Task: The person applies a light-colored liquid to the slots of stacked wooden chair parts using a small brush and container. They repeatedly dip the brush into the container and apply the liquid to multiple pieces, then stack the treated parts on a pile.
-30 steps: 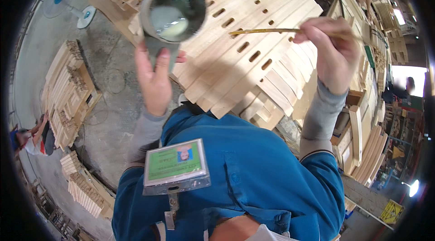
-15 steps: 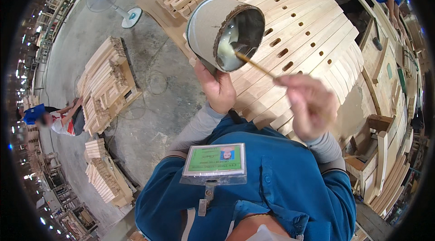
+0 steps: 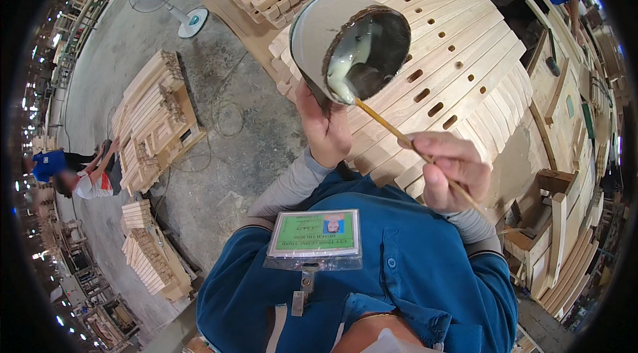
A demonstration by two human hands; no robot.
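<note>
Right hand pinches a stick; left hand, partly hidden, seemingly clasps a cup.

Stick made it to the lip of the cup
A second ago it was off to the cup's right, then inside; now the tip's at the near rim, white goo runs up there, cup's tipped sideways, right hand is closer in.

Matt, rough-edged tub, glossy whitish paste, wooden stick, smooth wooden slats
</note>
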